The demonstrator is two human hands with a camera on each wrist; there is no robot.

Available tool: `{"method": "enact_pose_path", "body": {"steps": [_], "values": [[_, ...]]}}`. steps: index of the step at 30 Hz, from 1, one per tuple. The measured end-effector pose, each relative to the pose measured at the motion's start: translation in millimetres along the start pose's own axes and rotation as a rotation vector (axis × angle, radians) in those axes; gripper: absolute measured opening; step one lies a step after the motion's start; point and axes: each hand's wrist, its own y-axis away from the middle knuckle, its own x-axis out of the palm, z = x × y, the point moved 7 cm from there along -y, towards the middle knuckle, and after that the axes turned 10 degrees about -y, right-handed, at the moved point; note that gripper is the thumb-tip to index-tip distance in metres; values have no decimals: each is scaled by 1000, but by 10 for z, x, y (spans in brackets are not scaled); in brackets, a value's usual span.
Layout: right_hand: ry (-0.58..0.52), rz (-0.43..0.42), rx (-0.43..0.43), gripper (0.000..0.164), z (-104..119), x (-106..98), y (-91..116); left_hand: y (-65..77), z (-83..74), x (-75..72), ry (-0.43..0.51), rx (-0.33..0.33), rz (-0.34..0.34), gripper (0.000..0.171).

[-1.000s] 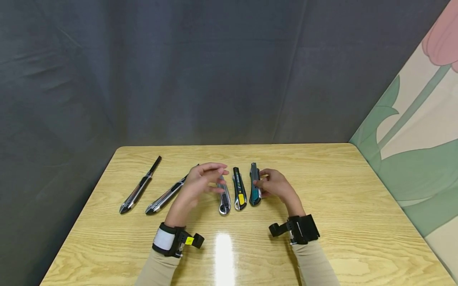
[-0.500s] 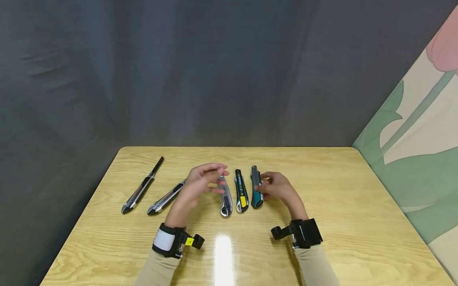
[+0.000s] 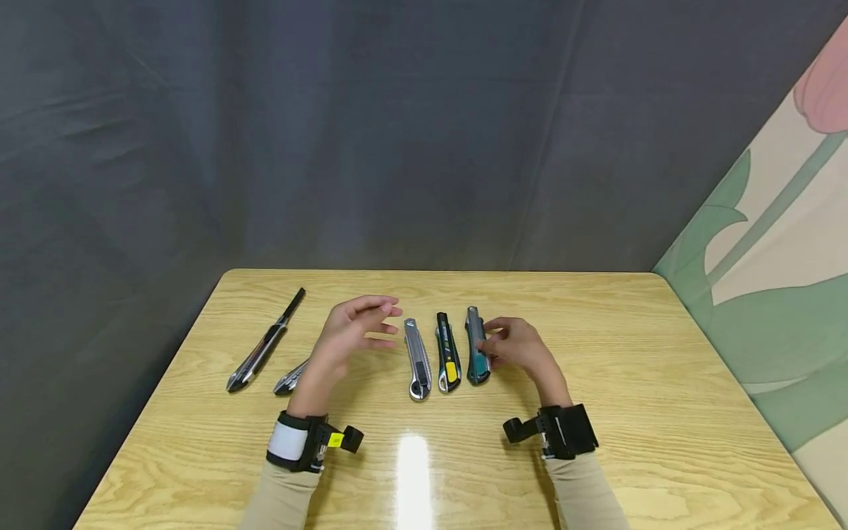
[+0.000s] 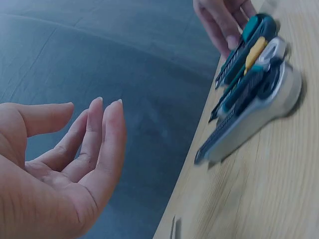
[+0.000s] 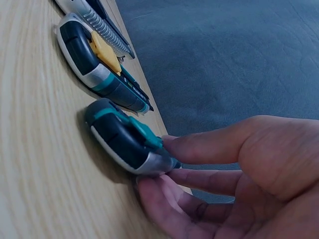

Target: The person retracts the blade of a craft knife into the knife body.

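My right hand (image 3: 520, 346) pinches a teal and grey utility knife (image 3: 477, 361) at the right end of a row on the table. In the right wrist view the thumb lies against the teal slider (image 5: 144, 130), with fingertips at the knife's side. Beside it lie a utility knife with a yellow slider (image 3: 447, 357) and a silver utility knife (image 3: 417, 361). My left hand (image 3: 344, 335) hovers with fingers apart, holding nothing, to the left of the silver knife. It covers most of another long silver knife (image 3: 290, 379), whose rear end shows.
A long silver and black knife (image 3: 260, 353) lies slanted at the table's left. The wooden table (image 3: 662, 412) ends at a dark curtain (image 3: 424, 147). A flower-patterned cloth (image 3: 782, 309) hangs at the right.
My left hand has drawn back to the left, uncovering the silver utility knife and covering more of the long knife behind it. My right hand stays at the teal knife. The view has shifted slightly.
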Motion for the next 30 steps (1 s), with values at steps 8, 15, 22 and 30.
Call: {"method": "enact_pose_path", "body": {"steps": [8,15,22,30], "values": [[28,-12,-4,42,14,-79,4,79,60,-268,-85,-16,-57,40],[33,-41,-39,38,82,-148,33,103,114,-409,-97,-13,-68,44],[24,-49,-148,34,336,-95,44,85,38,-558,-114,12,-125,42],[-1,-15,-214,27,659,279,50,131,104,-772,-248,27,-190,42]]}}
